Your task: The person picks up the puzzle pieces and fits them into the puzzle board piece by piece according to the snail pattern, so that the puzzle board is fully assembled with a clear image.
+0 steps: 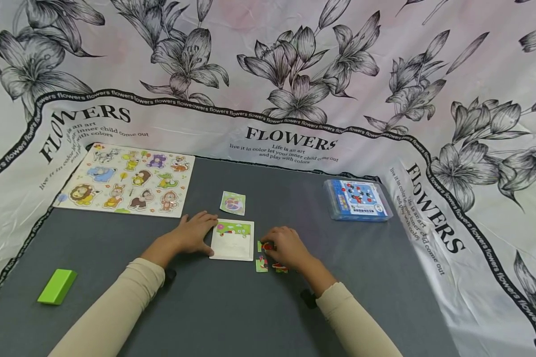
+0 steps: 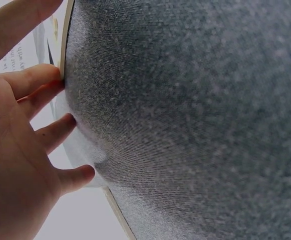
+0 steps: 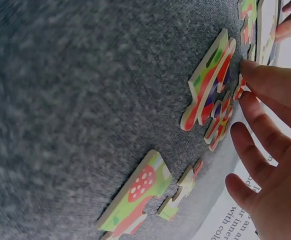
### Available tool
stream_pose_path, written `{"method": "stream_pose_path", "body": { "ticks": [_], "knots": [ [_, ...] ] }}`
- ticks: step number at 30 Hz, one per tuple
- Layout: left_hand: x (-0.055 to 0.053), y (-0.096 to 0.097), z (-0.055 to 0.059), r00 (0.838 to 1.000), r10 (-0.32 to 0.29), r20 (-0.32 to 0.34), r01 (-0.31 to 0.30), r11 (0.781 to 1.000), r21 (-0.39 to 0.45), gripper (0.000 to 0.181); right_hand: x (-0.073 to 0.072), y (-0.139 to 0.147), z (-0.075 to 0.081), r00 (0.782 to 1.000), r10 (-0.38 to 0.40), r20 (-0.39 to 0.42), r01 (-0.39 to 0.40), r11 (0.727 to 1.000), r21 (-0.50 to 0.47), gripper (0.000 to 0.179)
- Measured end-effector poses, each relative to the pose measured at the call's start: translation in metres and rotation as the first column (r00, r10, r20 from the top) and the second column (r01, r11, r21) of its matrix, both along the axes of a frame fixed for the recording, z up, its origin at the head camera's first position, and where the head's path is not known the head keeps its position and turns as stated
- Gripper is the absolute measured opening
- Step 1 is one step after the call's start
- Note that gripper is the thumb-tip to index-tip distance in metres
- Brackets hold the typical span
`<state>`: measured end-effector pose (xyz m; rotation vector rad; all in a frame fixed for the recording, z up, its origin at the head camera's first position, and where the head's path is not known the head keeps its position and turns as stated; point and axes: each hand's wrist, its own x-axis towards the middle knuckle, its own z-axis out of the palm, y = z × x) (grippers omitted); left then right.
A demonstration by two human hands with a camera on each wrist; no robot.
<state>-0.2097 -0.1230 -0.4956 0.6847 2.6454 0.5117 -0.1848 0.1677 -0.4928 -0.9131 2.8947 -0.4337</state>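
Head view: the white tray (image 1: 232, 252) is flanked by the left hand (image 1: 189, 235), thumb at its near corner, fingertips at its far one; it is probably braced so against sliding on the grey cloth (image 1: 223, 312). Only the tray's far strip is filled with picture. A picture card (image 1: 233, 203) is set just beyond the left fingertips, perhaps for easy sight. Loose puzzle pieces (image 1: 261, 265) are laid beside the tray, about the fingertips of the right hand (image 1: 290, 250), where reach is presumably shortest.

Left wrist view: fingers straight and spread apart, clamped on nothing. A pale edge (image 2: 67, 30) is met by the fingertips; it may be the tray's rim, but too little is shown to be sure.

Right wrist view: thumb and facing fingertip are brought together on a small red puzzle piece (image 3: 239, 89), apparently pinched by its edges. The remaining fingers are held apart, likely so that the pieces past their tips are not disturbed.
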Motion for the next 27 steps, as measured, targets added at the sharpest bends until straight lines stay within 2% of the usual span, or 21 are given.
{"method": "stream_pose_path", "body": {
  "ticks": [8,11,14,19,23,27],
  "knots": [
    [0.002,-0.004,-0.001,1.000,0.008,0.016,-0.008,1.000,0.001,0.085,-0.002,-0.008,0.001,1.000,-0.015,0.023,0.015,1.000,-0.015,0.027],
    [0.001,-0.004,0.000,1.000,0.011,0.019,-0.011,1.000,0.012,0.085,-0.003,-0.016,0.005,1.000,-0.027,0.014,0.027,0.999,-0.032,0.027],
    [0.001,-0.002,0.000,1.000,0.012,0.020,-0.012,1.000,0.009,0.084,-0.006,-0.029,0.006,1.000,-0.007,-0.003,0.007,0.999,-0.046,0.025],
    [0.000,-0.001,0.001,1.000,0.016,0.020,-0.016,1.000,-0.004,0.083,-0.008,-0.058,0.003,0.998,0.048,-0.030,-0.048,0.999,0.005,0.023],
    [0.000,-0.001,0.002,0.999,0.023,0.028,-0.023,1.000,-0.004,0.083,-0.009,-0.079,-0.001,0.997,0.061,-0.040,-0.059,0.996,0.070,0.026],
    [0.000,-0.001,0.001,0.999,0.026,0.025,-0.026,1.000,-0.006,0.083,-0.009,-0.092,-0.001,0.997,0.055,-0.047,-0.050,0.994,0.092,0.026]
  ]
}}
